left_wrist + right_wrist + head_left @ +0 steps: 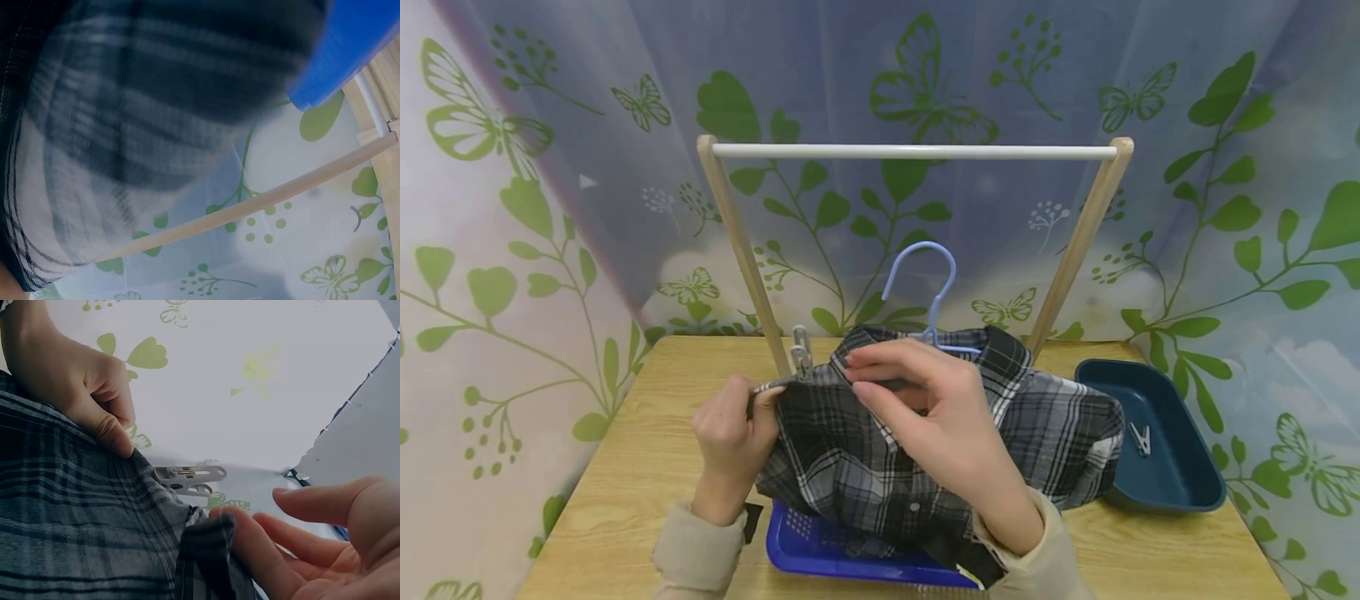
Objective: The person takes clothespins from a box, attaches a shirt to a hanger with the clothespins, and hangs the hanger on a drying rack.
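Observation:
A dark plaid button-up shirt (850,479) is on a light blue hanger (953,271), whose hook rises above the collar. My left hand (730,429) pinches the shirt's shoulder on the left. A grey clothespin (802,358) grips the shoulder fabric between that hand and the collar; the right wrist view shows the clothespin (190,473) too. In front of the collar my right hand (943,408) has its thumb apart from its fingers and nothing between them. Its fingertips are beside the collar (209,540). Blurred plaid cloth (144,94) fills much of the left wrist view.
A blue perforated basket (835,558) is under the shirt. Behind stands a wooden rack with a white rod (917,152). At the right, a dark teal tray (1187,454) holds another clothespin (1141,439). Everything is on a wood-grain table (617,508) before a leaf-patterned curtain.

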Demonstrator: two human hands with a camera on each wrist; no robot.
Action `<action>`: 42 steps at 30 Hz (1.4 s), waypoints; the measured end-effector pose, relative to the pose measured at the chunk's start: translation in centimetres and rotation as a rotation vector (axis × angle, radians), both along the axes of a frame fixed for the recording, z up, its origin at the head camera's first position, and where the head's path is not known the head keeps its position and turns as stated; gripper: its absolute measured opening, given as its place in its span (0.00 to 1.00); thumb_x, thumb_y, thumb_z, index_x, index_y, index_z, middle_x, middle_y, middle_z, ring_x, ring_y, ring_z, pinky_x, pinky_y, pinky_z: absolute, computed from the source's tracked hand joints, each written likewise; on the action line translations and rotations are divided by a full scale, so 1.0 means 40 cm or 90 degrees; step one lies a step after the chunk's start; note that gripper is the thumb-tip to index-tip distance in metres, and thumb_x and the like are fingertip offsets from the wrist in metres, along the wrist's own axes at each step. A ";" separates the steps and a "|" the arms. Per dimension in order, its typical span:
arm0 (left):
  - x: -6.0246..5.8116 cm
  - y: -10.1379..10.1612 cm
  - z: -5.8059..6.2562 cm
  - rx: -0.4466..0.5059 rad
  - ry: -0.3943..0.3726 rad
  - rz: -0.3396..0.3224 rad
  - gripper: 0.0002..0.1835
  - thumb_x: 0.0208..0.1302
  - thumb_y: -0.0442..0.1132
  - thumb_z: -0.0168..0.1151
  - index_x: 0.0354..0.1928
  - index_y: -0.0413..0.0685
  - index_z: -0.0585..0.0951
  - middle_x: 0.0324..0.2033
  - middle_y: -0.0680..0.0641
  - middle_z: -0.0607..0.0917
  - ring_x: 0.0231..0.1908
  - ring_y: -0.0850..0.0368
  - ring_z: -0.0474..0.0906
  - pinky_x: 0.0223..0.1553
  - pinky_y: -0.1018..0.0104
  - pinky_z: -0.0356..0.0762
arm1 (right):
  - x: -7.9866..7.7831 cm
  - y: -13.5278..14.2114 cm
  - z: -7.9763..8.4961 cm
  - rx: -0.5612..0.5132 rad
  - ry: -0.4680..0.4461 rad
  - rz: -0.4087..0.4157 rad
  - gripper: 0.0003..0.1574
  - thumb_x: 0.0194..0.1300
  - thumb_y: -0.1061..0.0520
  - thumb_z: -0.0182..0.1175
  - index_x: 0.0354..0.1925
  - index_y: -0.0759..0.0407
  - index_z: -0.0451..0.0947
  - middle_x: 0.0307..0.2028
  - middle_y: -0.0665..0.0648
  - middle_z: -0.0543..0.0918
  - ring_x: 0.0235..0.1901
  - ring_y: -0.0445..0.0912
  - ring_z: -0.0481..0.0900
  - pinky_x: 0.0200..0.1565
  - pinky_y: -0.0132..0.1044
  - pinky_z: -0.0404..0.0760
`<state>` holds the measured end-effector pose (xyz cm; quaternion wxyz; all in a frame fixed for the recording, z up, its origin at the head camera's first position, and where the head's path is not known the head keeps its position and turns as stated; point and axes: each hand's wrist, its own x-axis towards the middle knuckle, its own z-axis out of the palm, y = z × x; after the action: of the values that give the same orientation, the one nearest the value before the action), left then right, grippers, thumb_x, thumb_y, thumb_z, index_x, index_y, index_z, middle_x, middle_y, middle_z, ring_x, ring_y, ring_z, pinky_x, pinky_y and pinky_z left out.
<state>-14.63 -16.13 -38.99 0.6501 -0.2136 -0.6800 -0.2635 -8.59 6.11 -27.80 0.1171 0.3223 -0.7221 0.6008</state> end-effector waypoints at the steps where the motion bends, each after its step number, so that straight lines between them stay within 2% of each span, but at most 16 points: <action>1: 0.000 0.000 0.000 0.000 0.000 0.000 0.28 0.75 0.52 0.54 0.18 0.40 0.68 0.09 0.50 0.61 0.08 0.61 0.49 0.08 0.67 0.47 | 0.001 0.006 -0.003 -0.007 -0.009 0.011 0.16 0.66 0.67 0.64 0.52 0.63 0.81 0.47 0.58 0.85 0.45 0.48 0.85 0.40 0.41 0.85; 5: -0.001 0.001 0.001 0.003 0.003 0.002 0.28 0.74 0.51 0.54 0.18 0.40 0.68 0.09 0.50 0.61 0.07 0.60 0.50 0.08 0.65 0.47 | 0.005 0.031 -0.015 -0.044 -0.033 0.061 0.15 0.66 0.70 0.63 0.51 0.65 0.81 0.46 0.61 0.85 0.44 0.53 0.85 0.38 0.44 0.85; 9: -0.002 0.000 0.000 0.006 0.002 0.000 0.28 0.74 0.51 0.55 0.18 0.40 0.68 0.10 0.49 0.62 0.08 0.60 0.51 0.08 0.65 0.48 | 0.010 0.057 -0.032 -0.072 -0.029 0.099 0.14 0.66 0.72 0.61 0.50 0.68 0.80 0.45 0.65 0.84 0.43 0.55 0.85 0.36 0.45 0.85; 16: -0.001 -0.004 0.000 0.009 -0.003 -0.007 0.28 0.74 0.51 0.55 0.19 0.39 0.68 0.10 0.49 0.63 0.08 0.61 0.51 0.08 0.66 0.48 | 0.023 0.094 -0.052 -0.084 -0.045 0.113 0.14 0.66 0.73 0.60 0.50 0.70 0.79 0.45 0.66 0.83 0.42 0.54 0.85 0.36 0.47 0.85; 27: -0.002 -0.004 0.005 0.013 0.003 -0.008 0.28 0.74 0.51 0.55 0.18 0.39 0.69 0.10 0.48 0.64 0.08 0.61 0.50 0.08 0.66 0.47 | 0.051 0.163 -0.095 -0.085 -0.049 0.092 0.15 0.66 0.77 0.57 0.50 0.72 0.79 0.44 0.65 0.84 0.41 0.51 0.86 0.36 0.45 0.84; 33: -0.001 -0.003 0.007 0.016 0.005 -0.008 0.28 0.74 0.51 0.54 0.18 0.40 0.68 0.10 0.49 0.62 0.08 0.61 0.49 0.08 0.67 0.46 | 0.075 0.203 -0.128 -0.083 -0.091 0.047 0.16 0.66 0.78 0.55 0.50 0.71 0.79 0.44 0.60 0.85 0.40 0.50 0.86 0.35 0.43 0.85; 36: 0.000 -0.002 0.008 0.016 0.009 -0.005 0.28 0.74 0.51 0.54 0.18 0.40 0.67 0.10 0.49 0.61 0.08 0.61 0.49 0.08 0.67 0.46 | 0.085 0.220 -0.142 -0.080 -0.092 0.033 0.16 0.66 0.78 0.55 0.50 0.72 0.78 0.42 0.60 0.86 0.40 0.49 0.86 0.35 0.43 0.85; 42: 0.000 -0.002 0.008 0.013 0.007 -0.005 0.28 0.74 0.51 0.54 0.18 0.40 0.67 0.10 0.49 0.61 0.08 0.61 0.50 0.08 0.66 0.46 | 0.109 0.258 -0.159 -0.038 -0.121 -0.017 0.13 0.66 0.77 0.56 0.48 0.73 0.78 0.39 0.58 0.87 0.38 0.49 0.86 0.33 0.44 0.85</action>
<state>-14.65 -16.21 -38.68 0.6547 -0.2111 -0.6729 -0.2720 -4.23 16.41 -34.16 0.0655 0.2508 -0.7158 0.6485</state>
